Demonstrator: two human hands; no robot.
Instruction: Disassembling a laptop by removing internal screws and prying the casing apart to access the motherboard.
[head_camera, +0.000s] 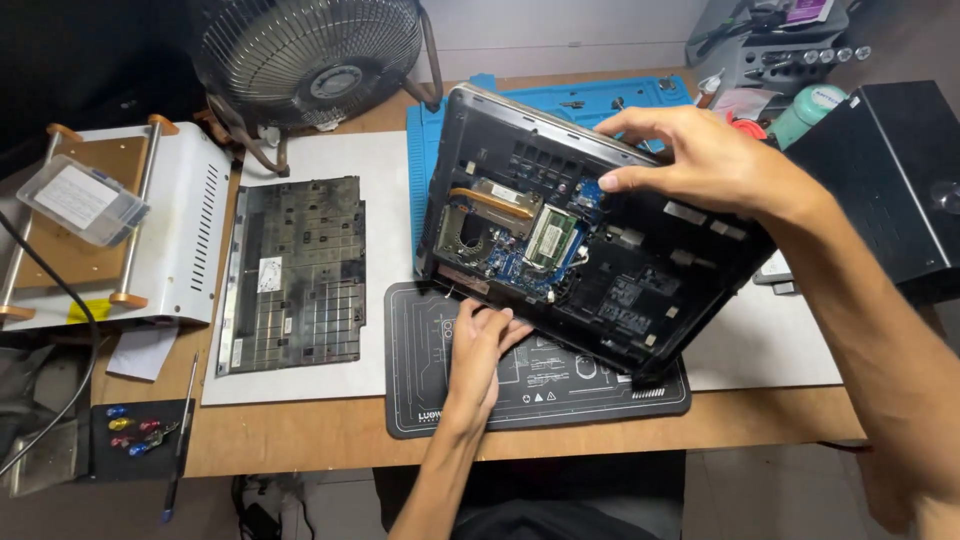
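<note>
Right hand: your right hand (700, 160) comes in from the right with the arm stretched across the desk, fingers curled over the far top edge of the opened laptop (590, 260), thumb on the inner side. It's gripping that edge.
Left hand: your left hand (480, 345) reaches up from below, wrist straight, fingers tucked under the near lower edge of the laptop. Looks like it's propping the edge from beneath, but the fingertips are hidden, so I can't tell how tight the hold is.
Laptop: bottom cover off, board, copper heat pipe and memory stick showing. It's tilted up off the desk, near edge over the dark work mat (540, 385), far edge over the blue silicone mat (600, 100).
Removed cover: the dark bottom panel (295, 275) lies flat on the white sheet (380, 180), well left of the laptop.
Left side: a white heating-plate machine (170, 240) with a clear plastic box (82, 200) on top, and a tray of coloured screwdriver bits (135, 430) beside a thin screwdriver (180, 445) near the desk edge.
Back: a metal fan (310, 60) sits behind the panel.
Right side: a black box (890, 180) just past your right forearm, close to the laptop's raised corner.
</note>
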